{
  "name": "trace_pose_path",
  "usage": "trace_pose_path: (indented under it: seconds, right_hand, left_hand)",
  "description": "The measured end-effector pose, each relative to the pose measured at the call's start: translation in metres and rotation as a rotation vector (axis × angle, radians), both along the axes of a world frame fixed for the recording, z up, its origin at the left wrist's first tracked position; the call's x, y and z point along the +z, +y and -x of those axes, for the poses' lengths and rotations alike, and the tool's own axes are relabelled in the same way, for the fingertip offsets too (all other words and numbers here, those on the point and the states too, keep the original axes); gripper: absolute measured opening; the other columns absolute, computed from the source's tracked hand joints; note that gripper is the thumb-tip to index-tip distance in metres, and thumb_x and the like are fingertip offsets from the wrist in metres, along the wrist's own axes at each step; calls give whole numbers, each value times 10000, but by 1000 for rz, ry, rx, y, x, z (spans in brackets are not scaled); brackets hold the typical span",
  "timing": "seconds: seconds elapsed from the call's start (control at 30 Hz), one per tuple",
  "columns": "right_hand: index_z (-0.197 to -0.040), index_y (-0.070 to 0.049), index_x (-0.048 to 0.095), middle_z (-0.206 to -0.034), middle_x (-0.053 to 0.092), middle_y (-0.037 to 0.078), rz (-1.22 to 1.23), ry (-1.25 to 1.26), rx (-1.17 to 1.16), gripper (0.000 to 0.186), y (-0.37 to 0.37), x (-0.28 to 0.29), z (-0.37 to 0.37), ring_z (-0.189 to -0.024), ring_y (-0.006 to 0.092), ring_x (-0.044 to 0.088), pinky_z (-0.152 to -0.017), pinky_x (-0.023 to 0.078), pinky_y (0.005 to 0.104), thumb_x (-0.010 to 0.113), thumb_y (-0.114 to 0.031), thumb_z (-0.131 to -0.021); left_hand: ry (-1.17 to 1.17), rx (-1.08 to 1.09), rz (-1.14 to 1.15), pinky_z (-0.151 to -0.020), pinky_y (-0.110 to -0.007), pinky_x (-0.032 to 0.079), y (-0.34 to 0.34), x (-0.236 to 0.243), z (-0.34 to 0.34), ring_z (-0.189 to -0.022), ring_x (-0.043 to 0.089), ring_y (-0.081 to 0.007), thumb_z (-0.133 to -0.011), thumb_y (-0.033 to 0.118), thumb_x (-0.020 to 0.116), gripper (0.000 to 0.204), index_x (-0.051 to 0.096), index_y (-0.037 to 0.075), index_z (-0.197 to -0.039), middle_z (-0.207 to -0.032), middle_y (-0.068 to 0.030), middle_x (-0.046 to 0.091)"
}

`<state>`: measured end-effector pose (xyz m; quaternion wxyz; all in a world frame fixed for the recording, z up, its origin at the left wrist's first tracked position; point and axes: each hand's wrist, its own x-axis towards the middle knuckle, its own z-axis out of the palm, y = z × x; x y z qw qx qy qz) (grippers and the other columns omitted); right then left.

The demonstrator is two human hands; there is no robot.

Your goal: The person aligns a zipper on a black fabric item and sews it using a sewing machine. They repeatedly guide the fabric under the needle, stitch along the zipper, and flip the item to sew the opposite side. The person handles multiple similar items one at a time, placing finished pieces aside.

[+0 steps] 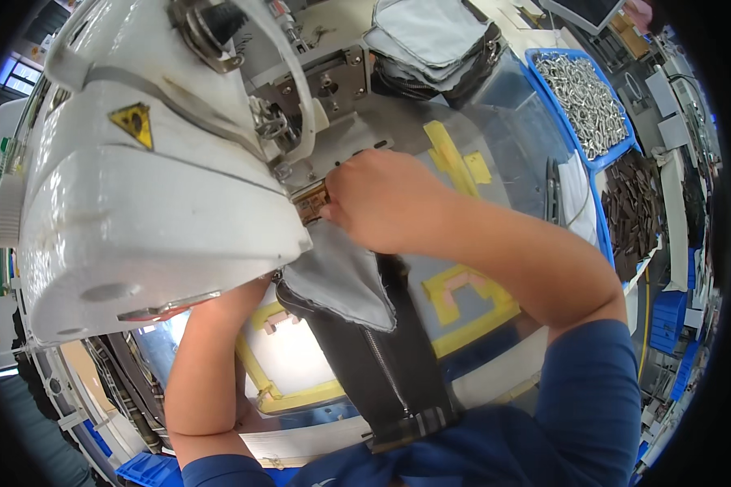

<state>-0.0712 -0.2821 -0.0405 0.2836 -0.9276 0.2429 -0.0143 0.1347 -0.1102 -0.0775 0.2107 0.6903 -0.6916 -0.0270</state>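
Observation:
A dark fabric piece with a zipper [382, 365] and a grey lining flap [341, 280] runs from the sewing machine's work area down to my lap. My right hand [378, 199] is closed beside the machine's stitching area, its fingers curled by a small brass-coloured plate [310, 203] at the top of the lining. What those fingers pinch is hidden. Most of my left hand [250, 299] lies behind the white machine head [162, 211], at the left edge of the fabric piece; its fingers do not show.
A stack of grey-lined dark pieces [430, 45] lies at the back. To the right stand a blue tray [562, 122] of small metal parts and a pile of dark brown strips [629, 203]. Yellow tape [455, 162] marks the worktop. Tweezers-like metal tools [553, 191] lie nearby.

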Motion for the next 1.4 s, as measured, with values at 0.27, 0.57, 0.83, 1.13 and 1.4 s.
trace_pose_path:
  seconds: [0.27,0.57,0.83,1.13,1.4]
  right_hand:
    - [-846,5,733,-806,718,240,17,-16,2,311,-2,-4,3,-861,455,719,-804,560,557,691,-285,-951]
    - [-864,1,764,-836,741,206,2,18,-16,266,4,4,-5,-907,430,733,-819,582,527,694,-249,-923]
    - [-855,14,752,-856,731,248,50,-204,77,302,-8,-13,10,-905,456,716,-845,568,544,693,-272,-933]
    - [-832,2,739,-829,731,235,194,-200,123,217,-2,-6,5,-856,463,709,-804,578,532,680,-198,-893]
    - [-1166,-62,758,-1108,766,170,275,-441,167,280,7,-2,-1,-1022,397,720,-903,573,494,714,-161,-908]
  left_hand:
    - [44,-3,75,-925,-417,596,-1,1,3,-1060,759,-308,-872,49,838,292,791,41,-1160,-1128,-139,794]
    - [-105,129,-278,-901,-489,579,22,14,0,-1021,726,-404,-889,87,767,341,747,54,-1228,-1129,-171,760]
    - [-95,-125,-96,-910,-430,589,52,125,63,-1026,713,-365,-843,289,840,384,674,-20,-999,-1119,-252,703]
    - [124,-402,-141,-988,-446,564,32,66,49,-1102,680,-406,-863,453,837,577,659,-46,-1091,-1308,-264,657]
    - [50,-377,-241,-1057,-436,534,33,63,51,-1167,670,-384,-833,465,831,741,624,-66,-1306,-1320,-267,652]
